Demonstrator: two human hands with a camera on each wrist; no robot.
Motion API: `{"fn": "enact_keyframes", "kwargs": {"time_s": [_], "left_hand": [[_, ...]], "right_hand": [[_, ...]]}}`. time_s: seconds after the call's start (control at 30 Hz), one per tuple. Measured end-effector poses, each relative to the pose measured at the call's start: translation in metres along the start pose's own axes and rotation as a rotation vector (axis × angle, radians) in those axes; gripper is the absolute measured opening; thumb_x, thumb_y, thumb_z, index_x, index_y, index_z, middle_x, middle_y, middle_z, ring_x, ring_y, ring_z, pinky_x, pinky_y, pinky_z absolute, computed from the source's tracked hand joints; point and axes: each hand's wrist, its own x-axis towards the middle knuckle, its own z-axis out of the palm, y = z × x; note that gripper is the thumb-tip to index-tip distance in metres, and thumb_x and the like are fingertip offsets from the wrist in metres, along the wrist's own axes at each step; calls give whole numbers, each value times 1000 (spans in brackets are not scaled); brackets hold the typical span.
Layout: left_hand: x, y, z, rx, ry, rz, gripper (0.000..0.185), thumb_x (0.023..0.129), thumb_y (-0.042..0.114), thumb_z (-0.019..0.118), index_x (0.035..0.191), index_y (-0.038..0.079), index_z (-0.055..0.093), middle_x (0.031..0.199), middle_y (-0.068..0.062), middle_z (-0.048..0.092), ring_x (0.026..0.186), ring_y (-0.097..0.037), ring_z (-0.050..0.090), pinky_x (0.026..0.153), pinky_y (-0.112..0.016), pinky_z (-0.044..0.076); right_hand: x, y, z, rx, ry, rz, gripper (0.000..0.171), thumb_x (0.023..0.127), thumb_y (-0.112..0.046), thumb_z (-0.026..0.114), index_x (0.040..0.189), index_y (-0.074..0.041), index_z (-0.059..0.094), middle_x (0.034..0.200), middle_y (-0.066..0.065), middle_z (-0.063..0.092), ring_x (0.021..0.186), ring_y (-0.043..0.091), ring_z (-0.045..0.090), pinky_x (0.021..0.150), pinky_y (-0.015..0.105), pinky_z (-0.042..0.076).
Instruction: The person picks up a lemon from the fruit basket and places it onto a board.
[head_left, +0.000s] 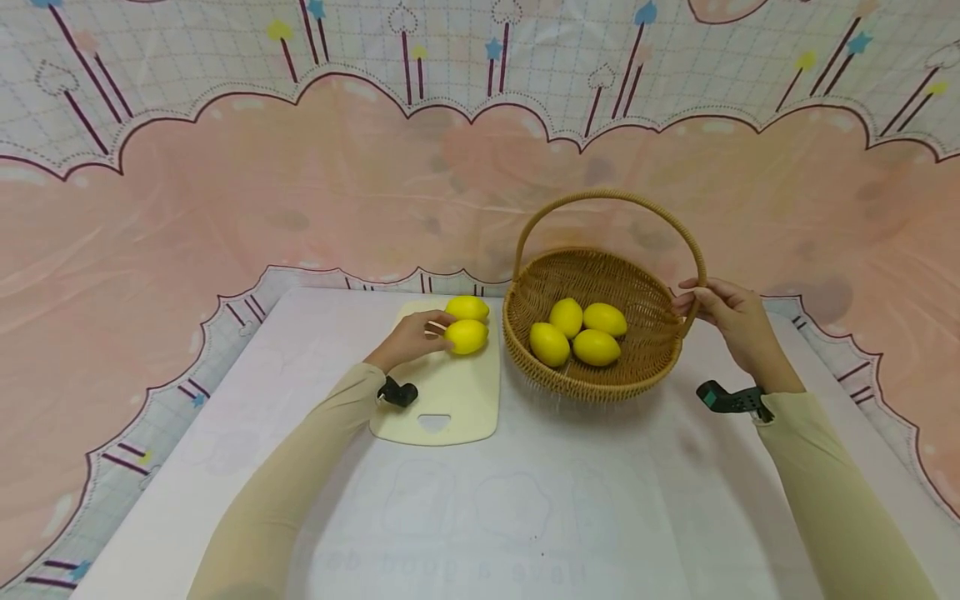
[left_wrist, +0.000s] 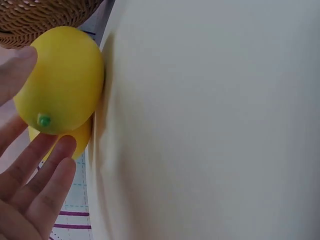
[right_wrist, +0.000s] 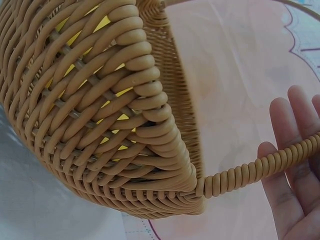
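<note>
My left hand [head_left: 412,340] is at the nearer of two yellow lemons [head_left: 467,337], with the thumb and fingers around its left side. Behind it, the other lemon [head_left: 467,308] lies on the cream cutting board [head_left: 450,400]. The left wrist view shows the thumb against the near lemon [left_wrist: 65,80] and the fingers reaching beneath it, over the second one. My right hand [head_left: 738,321] holds the handle [head_left: 693,258] of a wicker basket [head_left: 600,387] near its right end; in the right wrist view the fingers [right_wrist: 295,150] pass behind the handle. Several lemons [head_left: 596,347] lie inside the basket.
The basket stands just right of the board on a white-covered table [head_left: 525,508], its tall handle arching above it. A pink patterned cloth [head_left: 360,192] rises behind and around the table. The board has a handle cutout at its near end.
</note>
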Motion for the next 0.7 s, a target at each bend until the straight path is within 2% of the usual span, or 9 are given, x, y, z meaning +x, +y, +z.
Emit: {"fn": "enact_keyframes", "kwargs": {"time_s": [0.17, 0.37, 0.5, 0.7], "left_hand": [[3, 0, 4, 21, 42, -10, 54, 77, 19, 78, 124, 2, 57, 125, -16, 59, 110, -31, 59, 97, -39, 50], [4, 1, 7, 49, 58, -12, 52, 77, 16, 77, 122, 1, 57, 121, -17, 61, 107, -32, 60, 95, -39, 52], [5, 2, 5, 52, 41, -9, 51, 78, 15, 76, 122, 0, 57, 123, -18, 60, 108, -32, 60, 94, -39, 52], [5, 1, 2, 37, -37, 16, 50, 80, 12, 74, 124, -1, 55, 128, -19, 57, 112, -34, 58, 95, -38, 52]], "right_hand": [[0, 0, 0, -1, 0, 2, 24, 95, -22, 52, 110, -7, 64, 85, -8, 71, 81, 5, 67, 78, 12, 53], [1, 0, 0, -13, 2, 6, 23, 96, -21, 51, 110, -9, 64, 86, -9, 70, 81, 4, 67, 78, 12, 53], [1, 0, 0, -18, 1, 7, 24, 96, -21, 51, 111, -6, 63, 86, -8, 70, 81, 4, 67, 78, 12, 53], [0, -1, 0, -38, 8, 22, 24, 95, -23, 51, 111, -9, 64, 86, -9, 70, 81, 4, 67, 78, 12, 53]]}}
